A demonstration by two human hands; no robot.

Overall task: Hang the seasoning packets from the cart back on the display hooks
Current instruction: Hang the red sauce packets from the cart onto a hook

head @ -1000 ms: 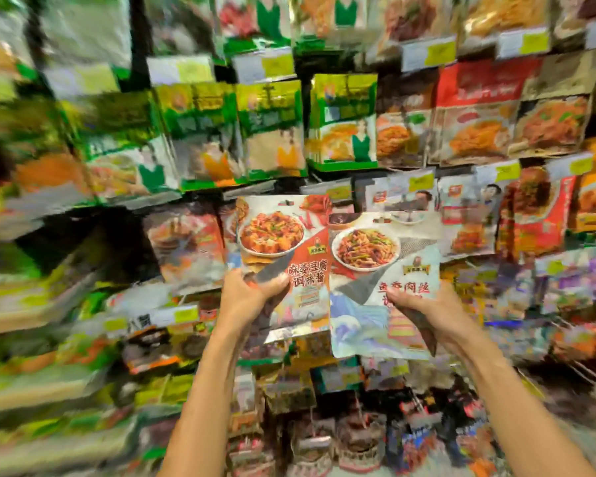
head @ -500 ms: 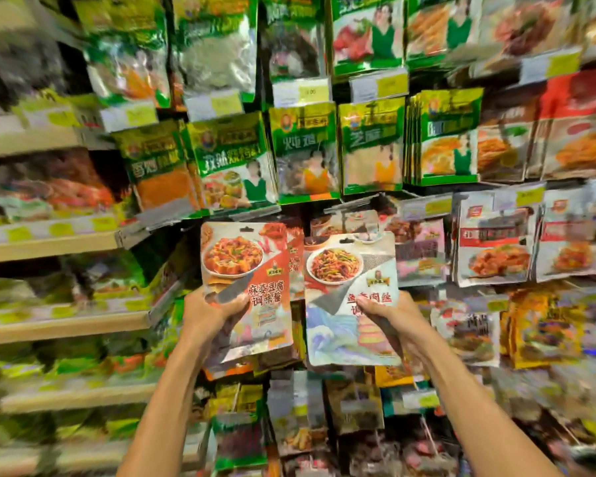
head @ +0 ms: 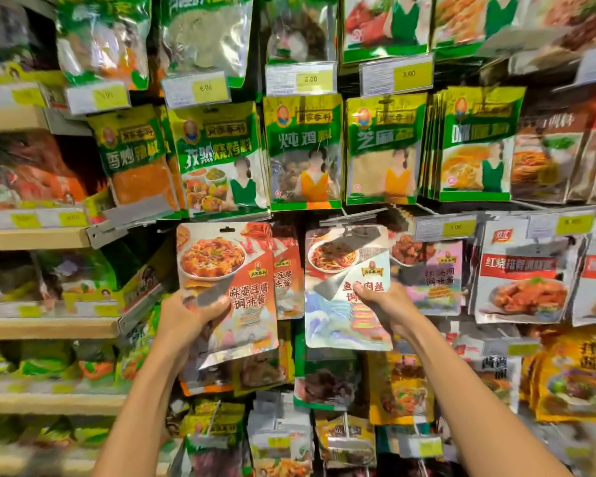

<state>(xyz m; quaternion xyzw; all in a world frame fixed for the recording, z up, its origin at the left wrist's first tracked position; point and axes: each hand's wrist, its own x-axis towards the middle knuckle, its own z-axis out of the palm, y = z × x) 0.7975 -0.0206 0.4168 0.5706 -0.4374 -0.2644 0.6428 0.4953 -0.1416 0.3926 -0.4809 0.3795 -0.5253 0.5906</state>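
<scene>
My left hand [head: 190, 315] grips an orange seasoning packet [head: 226, 270] with a tofu dish pictured on it, held upright against the display. A matching packet [head: 288, 280] hangs right behind it. My right hand [head: 381, 302] grips a pale blue and white packet [head: 344, 266] showing a plate of shredded pork, its top edge up under the row of green packets [head: 303, 149]. The hooks themselves are hidden behind the packets. Both packets have a hang hole at the top.
Hanging packets fill the display wall above, below and to the right, with yellow price tags [head: 310, 79] on the hook ends. Wooden shelves [head: 31, 239] with more goods stand at the left. Red and white packets [head: 527, 270] hang at the right.
The view has shifted left and closer to the display. Both hands have carried their packets up nearer the row under the green packets. Neither grip has changed.
</scene>
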